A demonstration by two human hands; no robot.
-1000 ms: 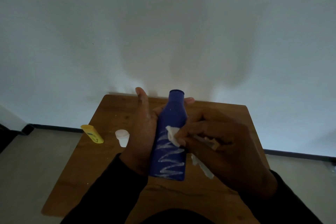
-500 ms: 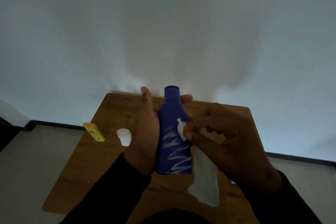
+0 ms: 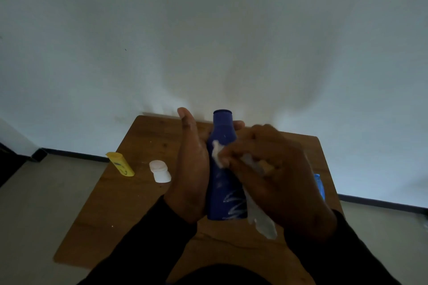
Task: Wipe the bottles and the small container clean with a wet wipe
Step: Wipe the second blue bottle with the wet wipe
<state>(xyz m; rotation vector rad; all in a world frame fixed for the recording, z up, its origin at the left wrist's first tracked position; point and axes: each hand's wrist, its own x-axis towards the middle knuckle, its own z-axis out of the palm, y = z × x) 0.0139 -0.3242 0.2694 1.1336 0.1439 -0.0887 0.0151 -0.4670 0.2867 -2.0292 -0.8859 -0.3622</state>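
Left hand [image 3: 190,169] gripped upright blue bottle [image 3: 223,169]; right hand [image 3: 273,173] pinched wet wipe [image 3: 218,152] against it. Yellow tube [image 3: 120,164] at 9 o'clock.

No text is legible; the blue bottle [image 3: 222,169] shows only white zigzag marks.

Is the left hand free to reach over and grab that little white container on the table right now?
Probably not yet: the left hand grips the blue bottle while the right hand wipes it. The white container sits just beside it, with nothing between.
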